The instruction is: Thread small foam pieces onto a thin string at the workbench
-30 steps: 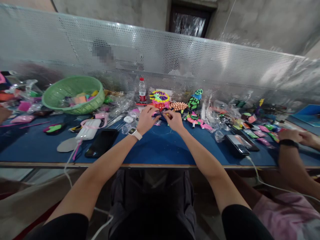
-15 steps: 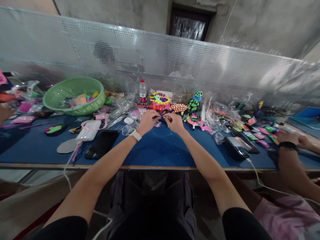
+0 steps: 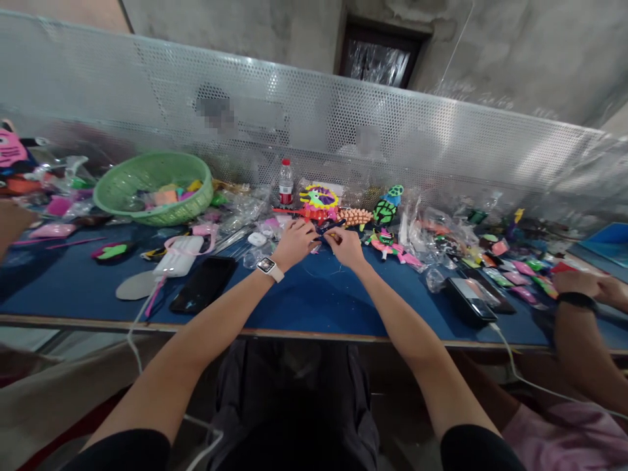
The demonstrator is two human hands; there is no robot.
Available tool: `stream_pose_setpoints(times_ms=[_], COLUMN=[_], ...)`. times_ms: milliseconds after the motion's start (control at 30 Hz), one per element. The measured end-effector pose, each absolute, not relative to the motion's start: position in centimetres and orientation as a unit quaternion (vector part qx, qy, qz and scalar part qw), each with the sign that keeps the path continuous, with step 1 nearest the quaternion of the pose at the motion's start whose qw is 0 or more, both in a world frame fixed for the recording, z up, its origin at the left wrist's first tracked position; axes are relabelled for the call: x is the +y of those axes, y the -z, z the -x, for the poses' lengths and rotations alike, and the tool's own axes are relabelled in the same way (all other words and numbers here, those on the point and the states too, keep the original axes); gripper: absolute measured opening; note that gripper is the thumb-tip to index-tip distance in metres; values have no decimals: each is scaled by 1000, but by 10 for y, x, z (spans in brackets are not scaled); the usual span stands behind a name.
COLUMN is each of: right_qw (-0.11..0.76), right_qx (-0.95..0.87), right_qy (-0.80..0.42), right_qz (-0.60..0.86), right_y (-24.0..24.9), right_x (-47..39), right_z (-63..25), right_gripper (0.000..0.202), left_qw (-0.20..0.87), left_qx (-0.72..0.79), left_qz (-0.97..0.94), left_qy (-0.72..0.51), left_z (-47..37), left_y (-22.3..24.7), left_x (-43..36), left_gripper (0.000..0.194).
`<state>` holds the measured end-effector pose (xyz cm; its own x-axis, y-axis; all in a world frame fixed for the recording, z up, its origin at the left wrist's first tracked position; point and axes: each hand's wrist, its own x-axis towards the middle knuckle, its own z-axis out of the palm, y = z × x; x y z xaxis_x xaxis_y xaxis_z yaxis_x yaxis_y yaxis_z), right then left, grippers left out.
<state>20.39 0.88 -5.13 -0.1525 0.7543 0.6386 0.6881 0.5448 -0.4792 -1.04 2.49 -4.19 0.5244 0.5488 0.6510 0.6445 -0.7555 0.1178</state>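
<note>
At the middle of the blue table, my left hand [image 3: 296,243] and my right hand [image 3: 345,247] work close together. Between their fingertips is a small, thin, dark blue piece [image 3: 326,229]; its exact form is mostly hidden by the fingers. Both hands are closed in a pinch on it. Just behind them lie a bright figure [image 3: 320,197] with a yellow scalloped ring, a spiky orange piece [image 3: 355,216] and a green-and-black turtle-like figure [image 3: 386,209]. A pink-and-green figure [image 3: 390,247] rests to the right of my right hand.
A green basket [image 3: 153,218] with colourful packets stands at the left. A red-capped bottle [image 3: 286,182] is by the perforated metal screen [image 3: 304,104]. Phones [image 3: 203,284] and a white power bank [image 3: 178,257] lie nearer. At the right, a co-worker's hand [image 3: 576,282] is over the table.
My left wrist has turned so that the watch face now shows, and the left fingers have shifted on the dark piece. The whole view has moved slightly.
</note>
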Motion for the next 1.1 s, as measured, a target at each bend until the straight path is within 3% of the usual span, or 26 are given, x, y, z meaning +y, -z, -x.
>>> stream_pose_setpoints(times_ms=[133,233,333,467,533,600,700,833,1100], right_qw=[458,451,439,424,429,446,485,535,552], right_qx=[-755,-762,-781,-811,-811,-793,-742,-693,-681], right_qy=[-18,9,32,41,33,20,-19,-87,-145], right_qz=[469,465,443,400,396,416,462,476,459], right_y=[54,56,55,53,52,54,57,58,54], right_x=[12,13,13,10,9,8,8,9,6], right_z=[-207,-212,-217,-221,-220,-217,-208,-196,-187], right_gripper=[30,30,30,29,29,30,36,42,40], left_qw=[118,89,-41,-331,-399,-353,-122,117,260], left_qx=[-331,-332,-335,-302,-318,-348,-380,-365,-309], left_qz=[880,880,871,825,788,781,793,810,829], left_qy=[320,327,358,345,344,379,460,444,387], left_z=[7,6,10,16,14,10,5,7,18], left_y=[41,40,37,38,41,44,46,47,47], left_x=[21,24,35,48,49,44,33,26,33], left_gripper=[15,18,19,26,28,25,18,16,23])
